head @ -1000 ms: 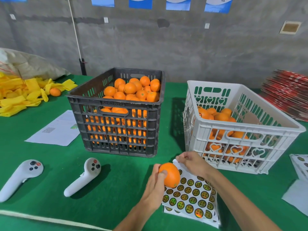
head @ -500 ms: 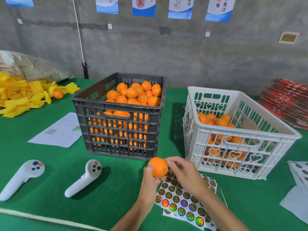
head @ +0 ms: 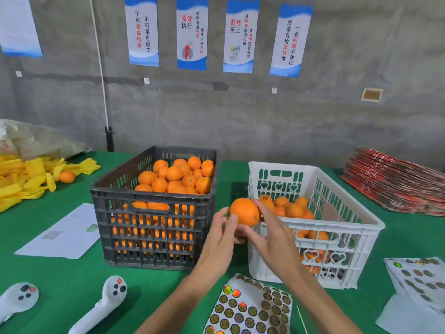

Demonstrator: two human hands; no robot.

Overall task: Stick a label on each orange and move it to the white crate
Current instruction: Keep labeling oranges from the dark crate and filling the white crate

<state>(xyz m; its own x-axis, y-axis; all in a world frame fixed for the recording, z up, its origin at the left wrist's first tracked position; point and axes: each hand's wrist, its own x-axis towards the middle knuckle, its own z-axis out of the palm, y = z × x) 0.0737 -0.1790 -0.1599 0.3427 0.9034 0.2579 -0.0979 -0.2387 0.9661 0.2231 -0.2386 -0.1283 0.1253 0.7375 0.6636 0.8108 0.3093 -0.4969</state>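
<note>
An orange (head: pixel 244 211) is held up between both hands, level with the near left corner of the white crate (head: pixel 354 227). My left hand (head: pixel 220 235) cups it from the left and below. My right hand (head: pixel 269 232) grips it from the right with thumb and fingers. A small dark sticker shows on the orange's right side. The white crate holds several oranges. The black crate (head: pixel 154 227) to the left is piled with oranges. A sheet of round labels (head: pixel 250 309) lies on the green table below my arms.
Two white controllers (head: pixel 101 307) (head: pixel 16 300) lie at the front left. A white paper (head: pixel 62 233) sits left of the black crate. Yellow wrappers and a loose orange (head: pixel 67 177) are at the far left. More label sheets (head: pixel 419 280) and red stacked sheets (head: pixel 397 182) lie to the right.
Both hands have lifted the orange off the label sheet, up and to the right toward the white crate. The camera has tilted up.
</note>
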